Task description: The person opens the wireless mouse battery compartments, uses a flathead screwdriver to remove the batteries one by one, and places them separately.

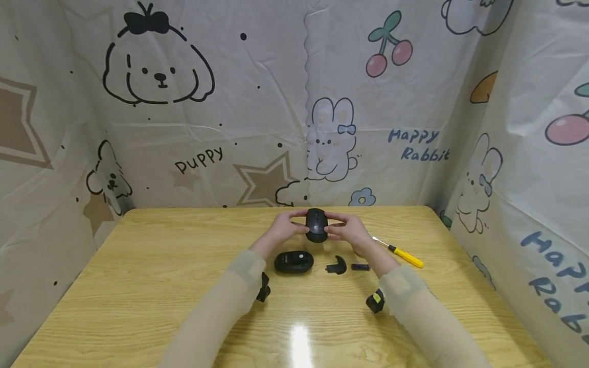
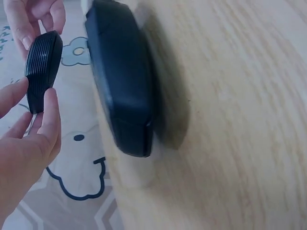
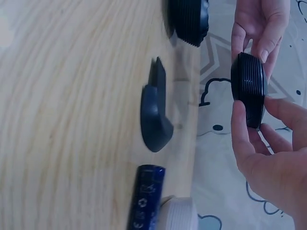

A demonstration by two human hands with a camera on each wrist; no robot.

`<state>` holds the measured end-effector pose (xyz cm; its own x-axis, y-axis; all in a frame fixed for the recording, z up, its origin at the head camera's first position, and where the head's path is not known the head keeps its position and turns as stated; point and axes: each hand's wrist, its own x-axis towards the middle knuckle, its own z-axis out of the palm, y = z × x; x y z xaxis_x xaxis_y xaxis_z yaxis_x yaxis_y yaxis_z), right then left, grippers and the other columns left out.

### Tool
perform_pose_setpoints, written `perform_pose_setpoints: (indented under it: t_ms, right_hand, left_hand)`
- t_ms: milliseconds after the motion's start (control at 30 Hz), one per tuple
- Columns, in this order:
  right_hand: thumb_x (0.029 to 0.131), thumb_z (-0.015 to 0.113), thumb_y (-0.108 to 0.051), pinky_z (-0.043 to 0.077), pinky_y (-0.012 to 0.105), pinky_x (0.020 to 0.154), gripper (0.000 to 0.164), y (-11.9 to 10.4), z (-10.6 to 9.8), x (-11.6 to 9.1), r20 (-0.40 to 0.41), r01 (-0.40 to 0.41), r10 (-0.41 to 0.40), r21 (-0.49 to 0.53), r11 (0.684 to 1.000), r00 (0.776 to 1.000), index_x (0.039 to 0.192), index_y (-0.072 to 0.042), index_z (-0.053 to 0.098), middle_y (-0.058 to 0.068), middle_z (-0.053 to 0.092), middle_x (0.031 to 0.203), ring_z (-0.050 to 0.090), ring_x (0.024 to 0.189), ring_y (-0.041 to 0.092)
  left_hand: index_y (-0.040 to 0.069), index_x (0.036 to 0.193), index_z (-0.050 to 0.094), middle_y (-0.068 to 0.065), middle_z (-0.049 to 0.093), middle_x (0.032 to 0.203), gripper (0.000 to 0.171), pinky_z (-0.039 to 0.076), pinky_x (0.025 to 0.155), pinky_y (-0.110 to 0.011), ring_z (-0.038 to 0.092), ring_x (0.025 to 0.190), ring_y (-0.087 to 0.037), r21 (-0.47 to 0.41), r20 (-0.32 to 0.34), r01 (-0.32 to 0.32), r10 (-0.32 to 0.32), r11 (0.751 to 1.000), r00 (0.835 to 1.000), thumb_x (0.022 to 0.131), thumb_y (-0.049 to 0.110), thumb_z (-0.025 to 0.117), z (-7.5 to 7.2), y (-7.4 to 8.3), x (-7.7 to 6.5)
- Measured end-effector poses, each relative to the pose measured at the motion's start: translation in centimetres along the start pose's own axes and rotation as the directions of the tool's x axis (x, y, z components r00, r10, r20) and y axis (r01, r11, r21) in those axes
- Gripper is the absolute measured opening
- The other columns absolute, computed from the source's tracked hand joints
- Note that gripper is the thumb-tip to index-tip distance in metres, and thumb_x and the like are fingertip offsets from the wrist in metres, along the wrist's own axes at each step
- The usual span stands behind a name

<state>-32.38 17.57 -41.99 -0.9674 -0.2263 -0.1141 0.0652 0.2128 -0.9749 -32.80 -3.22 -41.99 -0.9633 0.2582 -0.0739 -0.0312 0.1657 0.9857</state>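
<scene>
Both hands hold a black computer mouse [image 1: 316,225] between them over the far edge of the table. My left hand [image 1: 284,226] pinches its left side with thumb and fingers, and my right hand [image 1: 347,228] pinches the right side. Ridged side grips show on the held mouse [image 3: 250,86] in the right wrist view. Below the left hand, a second black mouse [image 1: 293,261] lies on the table, a small white dot on its upward face. Right of it lie a curved black cover piece with a tab [image 1: 338,265] and a dark blue battery [image 1: 360,267].
A screwdriver with a yellow handle [image 1: 407,255] lies right of the right forearm. A white ridged round thing [image 3: 180,215] stands beside the battery in the right wrist view. Behind the wooden table [image 1: 184,245] hangs a printed cloth [image 1: 257,102], which also covers both sides.
</scene>
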Motion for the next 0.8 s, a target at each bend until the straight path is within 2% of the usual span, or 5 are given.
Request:
perform_pose_setpoints:
  t_ms: [167,300,400,600,800]
  right_hand:
    - [0.085,0.067,-0.002,0.050,0.047,0.090,0.055,-0.7,0.2,-0.5,0.006,-0.002,0.001,0.036,0.999,1.000,0.137,-0.003,0.048,0.016,0.042,0.145,0.058,0.113,0.034]
    - [0.086,0.067,-0.003,0.054,0.042,0.084,0.055,-1.4,0.4,-1.1,0.010,0.006,-0.007,0.036,0.999,1.000,0.137,-0.003,0.047,0.017,0.041,0.144,0.059,0.112,0.034]
    - [0.086,0.066,-0.002,0.055,0.042,0.084,0.054,-1.9,0.5,-1.7,0.008,0.021,-0.021,0.049,0.999,1.000,0.136,-0.003,0.048,0.015,0.042,0.144,0.058,0.113,0.033]
    - [0.086,0.065,-0.002,0.050,0.050,0.089,0.054,-3.2,0.5,-2.8,0.011,0.074,-0.075,0.061,0.995,0.997,0.138,-0.004,0.047,0.013,0.040,0.145,0.056,0.116,0.034]
    - [0.087,0.066,-0.005,0.050,0.048,0.090,0.057,-4.5,0.6,-3.8,0.023,0.092,-0.093,0.056,0.994,0.995,0.139,-0.006,0.045,0.015,0.038,0.146,0.055,0.118,0.034]
  left_hand:
    - [0.006,0.135,0.049,-0.018,0.050,0.136,0.057,0.056,0.083,-0.036,0.062,0.107,-0.033,-0.083,0.042,-0.015,0.018,0.996,0.999,0.082,-0.006,0.067,-0.3,0.5,-0.3]
    - [0.004,0.136,0.048,-0.017,0.047,0.139,0.058,0.057,0.078,-0.034,0.062,0.106,-0.034,-0.119,0.055,-0.032,0.039,0.992,0.998,0.082,-0.008,0.065,-0.5,0.9,-0.7]
    - [0.004,0.136,0.048,-0.017,0.048,0.138,0.058,0.057,0.078,-0.034,0.061,0.107,-0.033,-0.114,0.046,-0.041,0.047,0.993,0.998,0.083,-0.007,0.066,-0.5,1.6,-1.3]
    - [0.011,0.137,0.049,-0.013,0.050,0.134,0.057,0.057,0.078,-0.033,0.059,0.105,-0.027,-0.075,0.019,-0.060,0.061,0.995,0.998,0.084,-0.002,0.067,-0.5,2.8,-2.4]
    - [0.014,0.137,0.050,-0.009,0.051,0.134,0.057,0.057,0.077,-0.034,0.061,0.103,-0.025,-0.052,0.009,-0.094,0.094,0.994,0.996,0.084,0.001,0.068,-0.9,3.7,-3.1]
